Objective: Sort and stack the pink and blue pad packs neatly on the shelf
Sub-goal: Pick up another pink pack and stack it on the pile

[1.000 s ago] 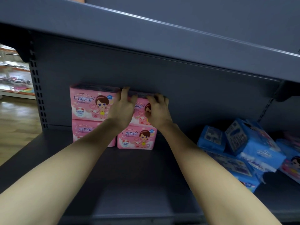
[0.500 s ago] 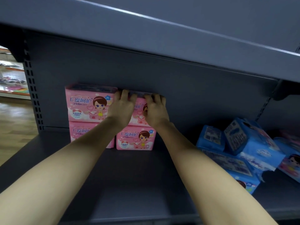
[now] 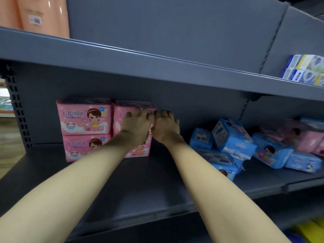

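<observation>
**Inspector:** Where did the pink stock stand at the time of viewing?

**Recorder:** Four packs stood at the left of the shelf [image 3: 140, 181], against the back panel, two over two. The top left pink pack [image 3: 84, 116] sat on the bottom left pink pack [image 3: 80, 149]. The top right pink pack [image 3: 121, 118] sat on the bottom right pink pack [image 3: 140, 152] and touched its neighbour. Printed faces were to the front.

**Inspector:** And the hands?

**Recorder:** Both were at the top right pink pack. The left hand [image 3: 135, 126] lay on its front face, fingers [image 3: 141, 114] spread and nearly straight, the tips reaching its upper edge. It pressed rather than gripped. The right hand [image 3: 165, 127] was against the pack's right end, just beside the left hand, its fingers bent. Whether they gripped the pack or only pushed on it could not be told.

**Inspector:** The blue stock?

**Recorder:** The blue packs [image 3: 231, 137] lay in a loose heap to the right on the same shelf, tilted and overlapping, apart from the pink stack. Further pink packs [image 3: 308, 139] lay blurred at the far right.

**Inspector:** Anything else noted?

**Recorder:** On the upper shelf [image 3: 157, 67], peach packages [image 3: 42, 16] stood at the left and blue-and-white boxes [image 3: 305, 71] at the right.
</observation>
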`<state>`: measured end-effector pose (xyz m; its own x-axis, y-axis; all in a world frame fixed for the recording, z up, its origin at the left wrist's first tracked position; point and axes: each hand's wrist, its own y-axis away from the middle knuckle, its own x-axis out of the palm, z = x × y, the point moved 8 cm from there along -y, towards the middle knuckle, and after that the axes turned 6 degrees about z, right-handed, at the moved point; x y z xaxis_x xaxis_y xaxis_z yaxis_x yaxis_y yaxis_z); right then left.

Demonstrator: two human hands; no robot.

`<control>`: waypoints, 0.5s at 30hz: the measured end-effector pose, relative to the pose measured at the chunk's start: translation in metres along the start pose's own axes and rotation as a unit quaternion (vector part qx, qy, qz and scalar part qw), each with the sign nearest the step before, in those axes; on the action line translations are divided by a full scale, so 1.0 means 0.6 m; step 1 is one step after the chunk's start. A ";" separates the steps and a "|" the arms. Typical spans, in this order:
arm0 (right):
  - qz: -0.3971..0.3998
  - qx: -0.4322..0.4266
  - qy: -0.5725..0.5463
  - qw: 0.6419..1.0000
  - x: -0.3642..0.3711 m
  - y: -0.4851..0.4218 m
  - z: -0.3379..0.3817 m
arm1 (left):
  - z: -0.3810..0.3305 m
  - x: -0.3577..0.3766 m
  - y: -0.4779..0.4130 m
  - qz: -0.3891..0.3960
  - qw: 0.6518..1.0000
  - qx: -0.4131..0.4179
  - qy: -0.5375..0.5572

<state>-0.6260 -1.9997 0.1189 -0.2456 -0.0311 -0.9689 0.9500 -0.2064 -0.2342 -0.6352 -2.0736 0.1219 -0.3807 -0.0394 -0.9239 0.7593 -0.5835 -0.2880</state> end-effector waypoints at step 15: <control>0.031 0.166 0.044 0.985 -0.032 0.242 -0.206 | -0.213 -0.015 0.073 0.030 0.986 0.120 0.116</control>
<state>-0.4597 -1.9082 0.0935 -0.1570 0.0287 -0.9872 0.8433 -0.5163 -0.1491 -0.5312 -1.9952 0.0857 -0.1874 0.0907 -0.9781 0.6200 -0.7614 -0.1894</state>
